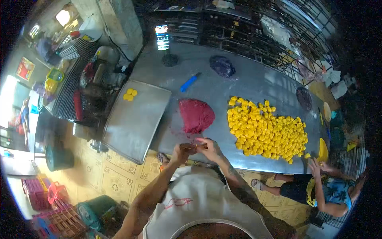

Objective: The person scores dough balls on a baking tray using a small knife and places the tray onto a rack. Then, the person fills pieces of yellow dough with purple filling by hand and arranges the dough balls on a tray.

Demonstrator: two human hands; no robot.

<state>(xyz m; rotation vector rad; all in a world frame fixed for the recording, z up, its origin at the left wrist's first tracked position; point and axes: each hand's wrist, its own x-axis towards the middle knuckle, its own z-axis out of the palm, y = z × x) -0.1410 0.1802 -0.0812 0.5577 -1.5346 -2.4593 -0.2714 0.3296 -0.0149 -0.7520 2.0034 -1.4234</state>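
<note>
My left hand (184,153) and my right hand (209,149) meet at the near edge of the metal table, fingers closed around something small that I cannot make out. Just beyond them lies a flat mound of dark pink dough (197,115), with crumbs at its near side. To its right spreads a large heap of yellow dough pieces (266,129). A metal tray (137,115) on the left holds several yellow pieces (130,94) near its far corner. A blue-handled scraper or knife (190,82) rests beyond the pink dough.
Two dark dough lumps (222,66) (304,98) and a lit phone (162,38) are farther back on the table (262,83). Another person (332,193) works at the right end beside a yellow strip (322,150). Racks stand behind; stacked trays are at left.
</note>
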